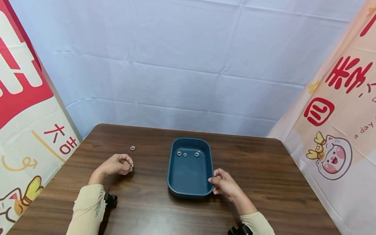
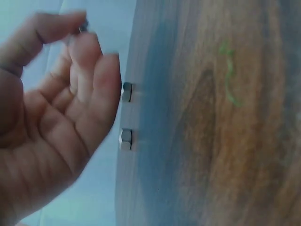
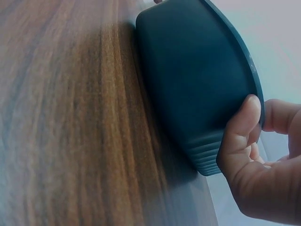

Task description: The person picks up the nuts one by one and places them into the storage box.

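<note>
On a brown wood-grain table [image 1: 147, 217], a dark-blue rectangular tray [image 1: 189, 179] lies between the right hand [image 1: 225, 185], pinching its rim [image 1: 211, 163], and the left hand [image 1: 116, 164], pinching a silver hexagonal metal nut [image 1: 131, 165]. Only the right wrist view shows ribs [image 3: 204, 157] outside; only the head view, three nuts [image 1: 185, 154] inside.

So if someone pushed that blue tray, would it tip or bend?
The blue tray would probably slide rather than tip, since it looks wide and low-walled. It seems fairly stiff: the rim shows no bend where the right hand pinches it. The three nuts inside look loose, so they might shift.
</note>
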`<action>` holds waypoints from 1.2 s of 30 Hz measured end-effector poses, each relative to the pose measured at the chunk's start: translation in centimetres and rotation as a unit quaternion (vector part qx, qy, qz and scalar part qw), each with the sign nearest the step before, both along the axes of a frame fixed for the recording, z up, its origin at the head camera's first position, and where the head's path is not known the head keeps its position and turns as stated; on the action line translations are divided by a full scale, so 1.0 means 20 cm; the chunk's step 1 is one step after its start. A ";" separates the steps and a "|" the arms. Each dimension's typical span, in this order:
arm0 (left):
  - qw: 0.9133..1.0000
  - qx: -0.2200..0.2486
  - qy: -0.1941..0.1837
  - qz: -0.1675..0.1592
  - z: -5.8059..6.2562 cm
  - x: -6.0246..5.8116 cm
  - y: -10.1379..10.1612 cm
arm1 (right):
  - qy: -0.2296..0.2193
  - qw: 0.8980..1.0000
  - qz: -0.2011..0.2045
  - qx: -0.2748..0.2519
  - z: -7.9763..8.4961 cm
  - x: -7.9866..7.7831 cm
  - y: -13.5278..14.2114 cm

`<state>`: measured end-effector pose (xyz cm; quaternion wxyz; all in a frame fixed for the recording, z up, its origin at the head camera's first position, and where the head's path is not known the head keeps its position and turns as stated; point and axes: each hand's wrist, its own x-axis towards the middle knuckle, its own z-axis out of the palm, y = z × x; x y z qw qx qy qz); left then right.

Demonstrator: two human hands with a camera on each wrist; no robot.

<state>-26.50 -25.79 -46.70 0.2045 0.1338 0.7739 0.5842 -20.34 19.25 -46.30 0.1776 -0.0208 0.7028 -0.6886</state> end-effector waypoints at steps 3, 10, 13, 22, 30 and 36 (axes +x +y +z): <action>0.998 0.031 -0.007 -0.047 -0.01 -0.01 -0.02 | 0.000 1.000 0.002 0.000 0.00 0.00 0.00; 0.995 0.029 -0.045 -0.088 0.00 -0.03 -0.05 | -0.001 1.000 0.006 -0.001 0.00 0.00 -0.01; 0.995 0.027 -0.051 -0.087 -0.01 -0.03 -0.05 | -0.001 1.000 0.006 -0.002 0.00 -0.01 -0.01; 0.998 0.024 -0.036 -0.051 0.02 0.00 0.00 | 0.001 1.000 0.005 -0.004 0.01 0.00 0.00; 0.999 -0.007 -0.049 -0.009 0.08 0.00 0.11 | 0.003 1.000 -0.004 -0.001 0.03 0.01 0.00; 0.998 -0.005 -0.070 0.002 0.07 0.00 0.15 | 0.000 1.000 0.003 -0.002 0.01 0.01 0.00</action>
